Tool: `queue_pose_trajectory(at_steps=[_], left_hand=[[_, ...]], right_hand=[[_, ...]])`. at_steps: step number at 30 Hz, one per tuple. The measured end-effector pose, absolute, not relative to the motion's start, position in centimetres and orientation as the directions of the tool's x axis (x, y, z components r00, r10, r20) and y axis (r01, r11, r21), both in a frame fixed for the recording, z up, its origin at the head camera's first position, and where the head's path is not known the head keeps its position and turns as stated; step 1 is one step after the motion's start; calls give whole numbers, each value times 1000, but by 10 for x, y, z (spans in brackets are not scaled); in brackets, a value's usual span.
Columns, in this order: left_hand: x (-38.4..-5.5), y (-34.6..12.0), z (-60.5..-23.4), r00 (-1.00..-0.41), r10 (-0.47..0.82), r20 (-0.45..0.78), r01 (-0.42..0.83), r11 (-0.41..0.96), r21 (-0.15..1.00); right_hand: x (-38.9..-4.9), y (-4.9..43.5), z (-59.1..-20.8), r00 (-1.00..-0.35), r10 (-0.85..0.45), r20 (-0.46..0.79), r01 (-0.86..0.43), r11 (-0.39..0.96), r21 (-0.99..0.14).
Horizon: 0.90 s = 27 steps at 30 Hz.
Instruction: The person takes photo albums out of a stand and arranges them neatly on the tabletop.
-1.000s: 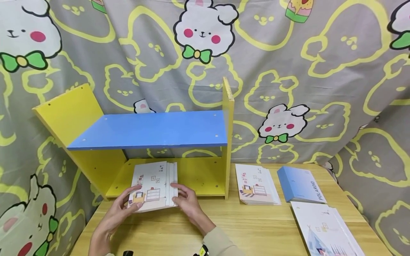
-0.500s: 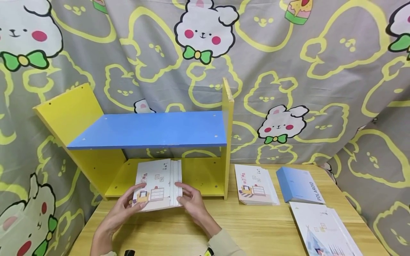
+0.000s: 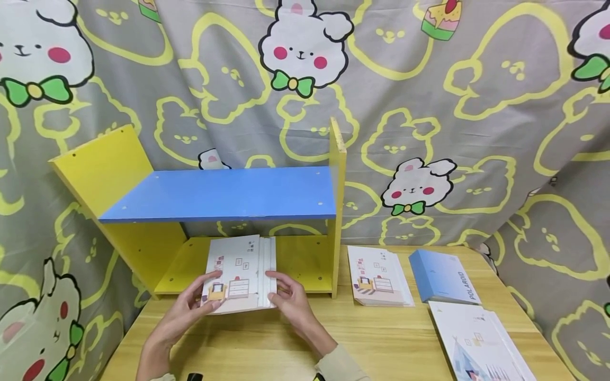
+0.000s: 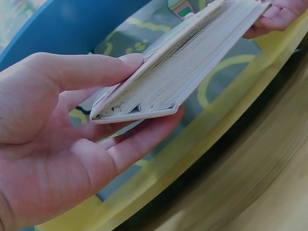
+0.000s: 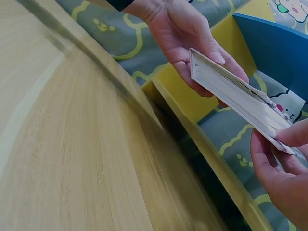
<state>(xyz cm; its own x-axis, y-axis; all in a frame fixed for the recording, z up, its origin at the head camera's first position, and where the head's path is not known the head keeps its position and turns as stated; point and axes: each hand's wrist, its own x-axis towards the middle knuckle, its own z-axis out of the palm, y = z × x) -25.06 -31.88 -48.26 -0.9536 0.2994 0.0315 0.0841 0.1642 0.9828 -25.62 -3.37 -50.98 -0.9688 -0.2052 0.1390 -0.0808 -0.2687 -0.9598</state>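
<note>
In the head view a white hardcover book [image 3: 238, 267], its cover drawn with a chair and a dresser, is held in front of the lower shelf opening. My left hand [image 3: 187, 302] grips its left side. In the left wrist view, that hand's thumb lies on top of the book [image 4: 163, 79] and its fingers underneath, at the spine end. My right hand [image 3: 292, 300] pinches the opposite edge, by the stepped pages. The right wrist view shows both hands holding the book [image 5: 231, 91] between them, tilted.
Behind the book stands a yellow shelf unit [image 3: 338, 227] with a blue board [image 3: 229, 193]. To the right on the wooden table [image 3: 376, 338] lie a similar white book [image 3: 376, 272], a blue POLAROID book [image 3: 443, 275] and another white book [image 3: 476, 338]. A patterned curtain hangs behind.
Both hands have shifted the white book a little to the right and slightly away from me, across the lower shelf's front. Their hold looks the same.
</note>
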Motion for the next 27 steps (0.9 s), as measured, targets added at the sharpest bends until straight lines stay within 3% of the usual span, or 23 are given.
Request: queue_pose_trajectory(at_steps=[16, 27], left_hand=[[-255, -296, -478, -934, 340, 111, 150, 90, 985], [-250, -281, -471, -936, 335, 104, 157, 136, 978]], right_hand=[[-252, -10, -502, -960, -203, 193, -139, -253, -957], [-244, 6, -492, -955, -200, 220, -176, -215, -961]])
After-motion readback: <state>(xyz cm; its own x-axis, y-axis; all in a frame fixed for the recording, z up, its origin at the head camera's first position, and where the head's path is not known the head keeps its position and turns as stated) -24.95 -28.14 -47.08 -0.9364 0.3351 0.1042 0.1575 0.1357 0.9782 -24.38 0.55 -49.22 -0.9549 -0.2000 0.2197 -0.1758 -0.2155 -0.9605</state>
